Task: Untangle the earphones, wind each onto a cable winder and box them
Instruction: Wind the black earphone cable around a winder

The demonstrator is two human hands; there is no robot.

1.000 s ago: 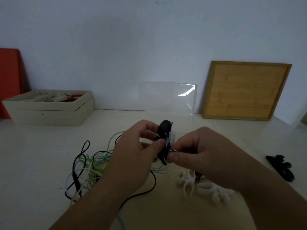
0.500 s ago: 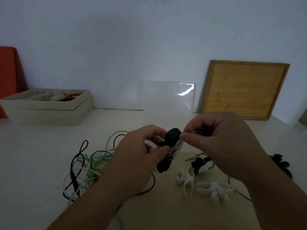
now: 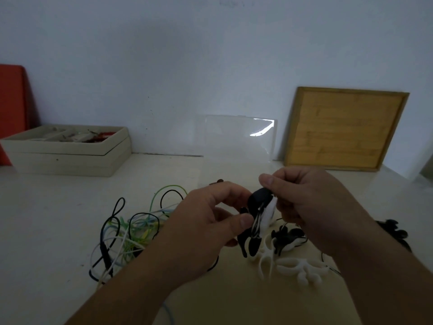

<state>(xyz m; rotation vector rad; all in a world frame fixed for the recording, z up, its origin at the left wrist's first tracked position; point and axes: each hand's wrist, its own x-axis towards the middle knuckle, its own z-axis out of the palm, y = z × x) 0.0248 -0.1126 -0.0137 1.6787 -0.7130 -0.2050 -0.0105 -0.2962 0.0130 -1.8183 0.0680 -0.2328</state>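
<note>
Winding in progress: the left hand [image 3: 210, 231] grips the black cable winder [image 3: 259, 201] above the table [image 3: 46, 219]; the right hand [image 3: 311, 207] pinches the earphone cord [image 3: 257, 222] at its top. A second winder [image 3: 288, 238] beside it appears wound. The tangled earphones [image 3: 131, 233], white winders [image 3: 300, 270] and boxing remain

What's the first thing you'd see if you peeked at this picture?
Right in the middle, a left hand and a right hand hold a black and white cable winder above the table. Just left of them lies a messy tangle of cables, green, white and black. A wooden board leans on the wall at the back right.
</note>
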